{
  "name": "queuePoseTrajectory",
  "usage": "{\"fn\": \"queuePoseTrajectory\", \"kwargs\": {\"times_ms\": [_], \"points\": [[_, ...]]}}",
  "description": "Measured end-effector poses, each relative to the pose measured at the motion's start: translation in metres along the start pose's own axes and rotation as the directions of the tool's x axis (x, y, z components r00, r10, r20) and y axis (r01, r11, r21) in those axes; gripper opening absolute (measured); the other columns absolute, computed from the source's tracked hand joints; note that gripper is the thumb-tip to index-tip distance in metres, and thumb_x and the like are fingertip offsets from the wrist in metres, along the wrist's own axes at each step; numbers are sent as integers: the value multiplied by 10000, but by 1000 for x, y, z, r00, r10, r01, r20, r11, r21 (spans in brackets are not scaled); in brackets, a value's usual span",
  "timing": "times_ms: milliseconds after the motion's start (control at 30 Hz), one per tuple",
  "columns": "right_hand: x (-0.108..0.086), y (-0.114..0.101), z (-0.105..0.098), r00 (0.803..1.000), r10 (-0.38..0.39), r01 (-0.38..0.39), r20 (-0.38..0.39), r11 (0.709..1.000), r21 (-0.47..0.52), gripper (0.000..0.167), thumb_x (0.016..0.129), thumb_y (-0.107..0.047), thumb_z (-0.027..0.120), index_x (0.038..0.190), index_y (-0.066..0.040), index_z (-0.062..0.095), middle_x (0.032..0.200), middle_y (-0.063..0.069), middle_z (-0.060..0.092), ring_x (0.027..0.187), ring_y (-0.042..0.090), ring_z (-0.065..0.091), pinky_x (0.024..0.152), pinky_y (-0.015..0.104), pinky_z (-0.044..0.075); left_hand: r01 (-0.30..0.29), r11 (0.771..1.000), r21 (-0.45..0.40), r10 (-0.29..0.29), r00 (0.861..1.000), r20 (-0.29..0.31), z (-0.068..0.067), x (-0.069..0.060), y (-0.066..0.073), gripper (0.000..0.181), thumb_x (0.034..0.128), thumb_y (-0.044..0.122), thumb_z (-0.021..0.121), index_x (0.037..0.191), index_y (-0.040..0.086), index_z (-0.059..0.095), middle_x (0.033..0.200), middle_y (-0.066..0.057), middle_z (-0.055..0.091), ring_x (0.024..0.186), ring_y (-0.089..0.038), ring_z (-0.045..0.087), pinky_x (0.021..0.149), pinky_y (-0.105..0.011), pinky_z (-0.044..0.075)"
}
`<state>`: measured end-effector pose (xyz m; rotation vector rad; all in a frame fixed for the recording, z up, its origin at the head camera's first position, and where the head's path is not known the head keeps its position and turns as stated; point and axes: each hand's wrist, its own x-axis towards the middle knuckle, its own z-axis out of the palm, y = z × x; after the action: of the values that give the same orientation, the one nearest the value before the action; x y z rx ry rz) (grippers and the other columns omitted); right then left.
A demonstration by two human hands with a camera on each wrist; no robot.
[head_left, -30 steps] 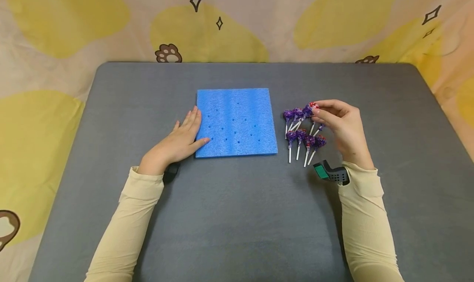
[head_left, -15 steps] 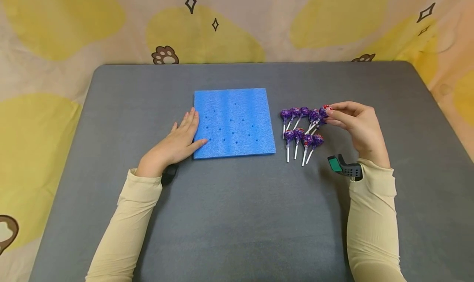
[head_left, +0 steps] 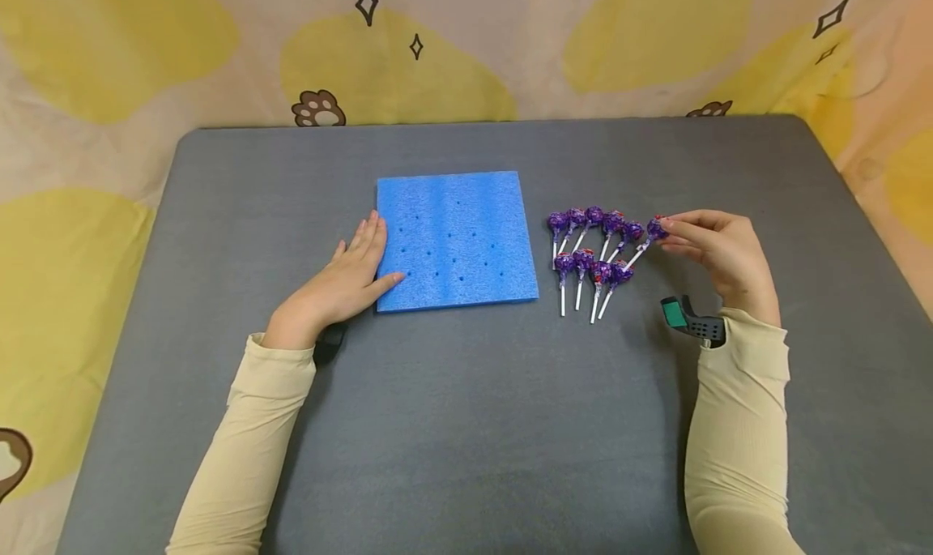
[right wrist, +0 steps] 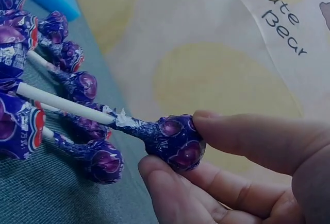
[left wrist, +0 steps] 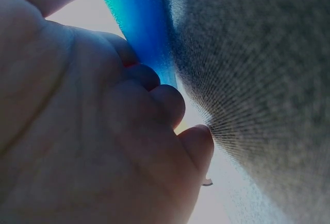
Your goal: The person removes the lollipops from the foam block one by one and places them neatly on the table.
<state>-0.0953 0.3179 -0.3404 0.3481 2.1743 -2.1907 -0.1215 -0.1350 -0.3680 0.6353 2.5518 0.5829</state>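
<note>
My right hand (head_left: 725,251) pinches the purple-wrapped head of a lollipop (right wrist: 178,139) between thumb and fingers. Its white stick points down and left toward the other lollipops (head_left: 594,216), which lie in two rows on the table. My left hand (head_left: 338,283) rests with outstretched fingers along the left edge of a blue foam board (head_left: 466,223), the thumb over its top near the front corner. Small dark holes dot the board's upper face. In the left wrist view the fingertips (left wrist: 167,103) meet the board's side (left wrist: 142,23).
A grey table (head_left: 466,425) carries everything and ends at a patterned yellow and beige cloth (head_left: 408,69) behind. The loose lollipops lie just right of the board, between it and my right hand.
My right hand has moved right with the pinched lollipop, away from the back row. Another lollipop head now shows uncovered there. My left hand stays on the board's edge.
</note>
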Motion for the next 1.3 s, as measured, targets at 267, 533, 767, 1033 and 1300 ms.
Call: {"fn": "queuePoseTrajectory", "kwargs": {"times_ms": [267, 533, 767, 1033, 1300], "points": [[0, 3, -5, 999, 10, -6, -54, 997, 73, 84, 846, -42, 689, 775, -40, 734, 799, 28, 715, 651, 150, 688, 630, 245, 548, 2, 1000, 9, -2, 1000, -5, 1, 0, 0, 772, 1012, 380, 379, 1473, -16, -99, 1536, -133, -198, 1414, -280, -141, 1107, -540, -25], [5, 8, -10, 997, 15, -11, -81, 998, 59, 100, 850, -61, 691, 764, -62, 740, 801, 5, 716, 665, 120, 685, 639, 230, 544, -7, 1000, 16, 7, 1000, -16, 0, 2, 0, 771, 1013, 383, 375, 1474, -21, -93, 1537, -139, -194, 1414, -283, -139, 1105, -547, -23], [6, 17, -13, 996, 74, -74, -55, 997, 10, 151, 883, -89, 657, 760, -108, 742, 821, -36, 713, 701, 106, 688, 656, 215, 540, -9, 1000, 13, 9, 1000, -17, 1, -1, -1, 772, 1012, 372, 387, 1474, -24, -89, 1540, -146, -185, 1415, -283, -136, 1104, -550, -21], [10, 21, -10, 990, 136, -138, -29, 990, -37, 144, 877, -124, 674, 750, -130, 741, 794, -38, 706, 688, 98, 677, 662, 214, 538, -8, 1000, 8, 8, 1000, -16, 1, -1, -2, 774, 1013, 386, 374, 1474, -21, -97, 1536, -142, -198, 1415, -291, -133, 1103, -552, -24], [9, 24, -13, 988, 148, -154, -53, 978, -139, 158, 863, -144, 697, 710, -169, 726, 743, -63, 686, 669, 75, 668, 649, 197, 533, -7, 1000, 21, 7, 1000, -16, 2, 0, -1, 771, 1013, 379, 379, 1475, -22, -89, 1539, -147, -187, 1416, -289, -130, 1106, -545, -21]]}}
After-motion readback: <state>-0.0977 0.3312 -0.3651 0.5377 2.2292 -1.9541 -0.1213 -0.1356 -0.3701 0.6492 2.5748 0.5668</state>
